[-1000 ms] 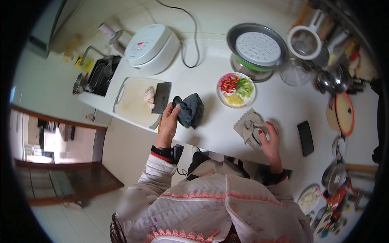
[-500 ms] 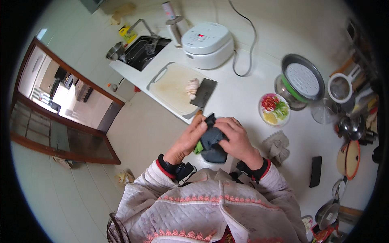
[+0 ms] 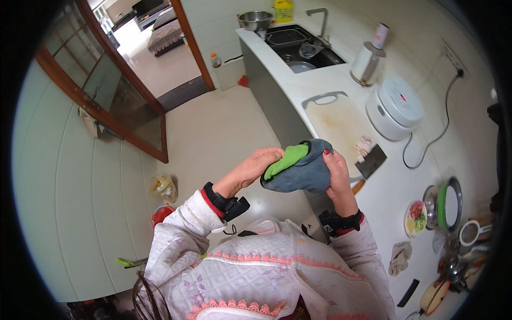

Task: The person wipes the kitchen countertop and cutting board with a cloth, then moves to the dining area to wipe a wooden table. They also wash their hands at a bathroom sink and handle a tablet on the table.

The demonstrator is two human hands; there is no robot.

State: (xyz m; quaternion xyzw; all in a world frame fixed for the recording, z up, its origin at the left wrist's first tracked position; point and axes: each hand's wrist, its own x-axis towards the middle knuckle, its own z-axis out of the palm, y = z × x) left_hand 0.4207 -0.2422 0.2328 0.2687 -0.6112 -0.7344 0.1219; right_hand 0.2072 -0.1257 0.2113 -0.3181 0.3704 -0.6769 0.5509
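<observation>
My left hand grips a dark grey-blue cloth at its bright green part, fingertips partly tucked into it. The cloth's other end is in my right hand, thumb on top. Just beyond it on the counter is a pale cutting board with a small pale piece of food beside a wide cleaver. A plate of chopped red, green and yellow food and a crumpled beige cloth lie farther right.
A white rice cooker with a cord, a steel kettle and a sink line the counter. A wooden-framed glass door is at the left. A bin stands on the floor. Pans and utensils crowd the right.
My right hand has left the beige cloth and taken hold of the dark cloth with my left. The cloth's green part shows more, and my view has swung left toward the doorway.
</observation>
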